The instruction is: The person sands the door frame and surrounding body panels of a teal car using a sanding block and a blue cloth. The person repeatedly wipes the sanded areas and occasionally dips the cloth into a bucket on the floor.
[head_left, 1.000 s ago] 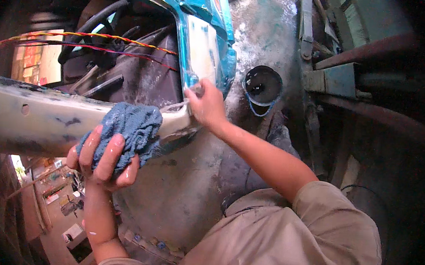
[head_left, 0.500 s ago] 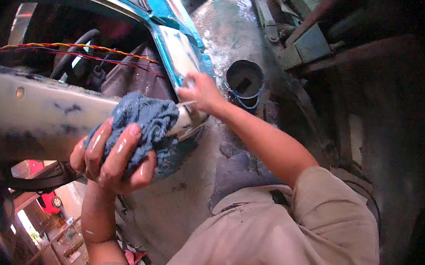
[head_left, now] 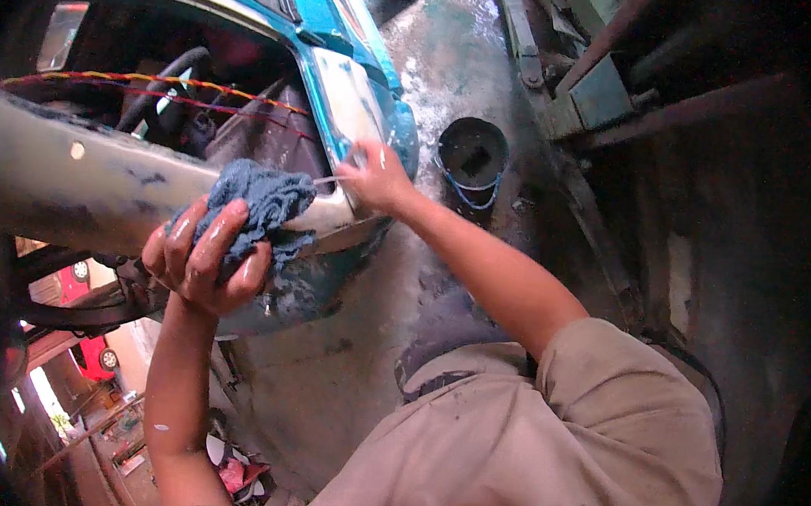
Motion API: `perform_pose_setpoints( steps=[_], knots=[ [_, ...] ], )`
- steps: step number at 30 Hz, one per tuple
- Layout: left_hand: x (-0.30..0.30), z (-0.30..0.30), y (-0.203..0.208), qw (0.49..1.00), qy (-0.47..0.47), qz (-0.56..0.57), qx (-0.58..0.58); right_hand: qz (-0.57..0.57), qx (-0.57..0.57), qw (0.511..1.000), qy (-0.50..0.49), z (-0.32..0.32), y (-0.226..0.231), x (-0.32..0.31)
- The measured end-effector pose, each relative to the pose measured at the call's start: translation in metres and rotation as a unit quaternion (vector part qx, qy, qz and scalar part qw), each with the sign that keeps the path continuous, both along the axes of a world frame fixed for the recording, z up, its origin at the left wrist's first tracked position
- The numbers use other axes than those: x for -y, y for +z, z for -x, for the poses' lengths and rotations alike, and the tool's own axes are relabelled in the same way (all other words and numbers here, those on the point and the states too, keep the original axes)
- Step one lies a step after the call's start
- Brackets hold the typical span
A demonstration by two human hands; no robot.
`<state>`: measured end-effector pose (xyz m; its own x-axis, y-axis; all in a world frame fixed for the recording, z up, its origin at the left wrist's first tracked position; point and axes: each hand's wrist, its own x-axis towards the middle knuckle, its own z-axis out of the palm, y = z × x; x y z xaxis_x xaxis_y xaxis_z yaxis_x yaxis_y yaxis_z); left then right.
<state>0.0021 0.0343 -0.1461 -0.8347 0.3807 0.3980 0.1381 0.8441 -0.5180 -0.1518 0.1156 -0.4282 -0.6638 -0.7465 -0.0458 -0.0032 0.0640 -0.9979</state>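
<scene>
Cloth (head_left: 260, 203) — blue, crumpled, over right end of pale panel (head_left: 92, 170); whether pressed against it, cannot tell. Judged soft, limp, light unless soaked; likely damp, slightly slippery, hard to break. Best hold: bunched middle, loose folds gathered in. Left hand (head_left: 206, 256) clasps it from below, fingers spread and half curled, shiny. Right hand (head_left: 378, 178) at lower end of teal-and-pale pillar (head_left: 346, 89), fingers curled — thin pale strip (head_left: 328, 180) beside fingertips; whether gripped, cannot tell.
</scene>
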Motion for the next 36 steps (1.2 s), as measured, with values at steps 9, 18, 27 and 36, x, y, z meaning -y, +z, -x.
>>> perform_pose_setpoints(
  steps=[9,18,27,36],
  knots=[
    [-0.006,-0.001,0.0,0.998,0.05,0.035,0.022,-0.025,0.046,0.998,0.019,0.008,0.003,0.007],
    [-0.008,0.003,-0.002,0.998,0.049,0.027,0.008,-0.005,0.003,1.0,-0.019,0.004,0.003,0.01],
    [-0.01,0.006,0.0,0.999,0.044,0.025,0.004,-0.004,0.01,0.999,-0.032,0.016,0.014,0.018],
    [-0.007,0.011,0.001,0.999,0.039,0.032,0.0,-0.007,-0.032,0.999,-0.037,0.023,0.005,0.034]
  ],
)
